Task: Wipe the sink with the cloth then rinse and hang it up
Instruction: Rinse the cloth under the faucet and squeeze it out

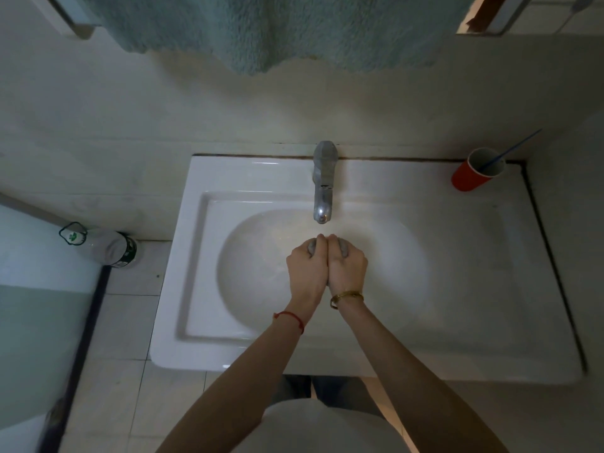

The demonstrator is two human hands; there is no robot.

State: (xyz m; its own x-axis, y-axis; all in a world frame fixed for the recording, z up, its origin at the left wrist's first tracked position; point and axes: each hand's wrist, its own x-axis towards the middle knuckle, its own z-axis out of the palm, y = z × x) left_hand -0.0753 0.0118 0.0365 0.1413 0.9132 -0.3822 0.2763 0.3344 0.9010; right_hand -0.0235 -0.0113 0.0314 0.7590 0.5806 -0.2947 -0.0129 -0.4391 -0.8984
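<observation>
Both my hands are pressed side by side over the bowl of the white sink (248, 178), just in front of the metal tap (323, 191). My left hand (305, 266) and my right hand (348, 266) each grip part of a small grey cloth (311, 248). The cloth is bunched up inside the fingers, so only grey bits of it show between them. The tap spout ends just beyond my fingertips; whether water runs from it I cannot tell.
A teal towel (261, 31) hangs on the wall above the sink. A red cup (474, 174) with a blue toothbrush stands at the sink's back right corner. A bottle (104, 245) lies on the tiled ledge to the left.
</observation>
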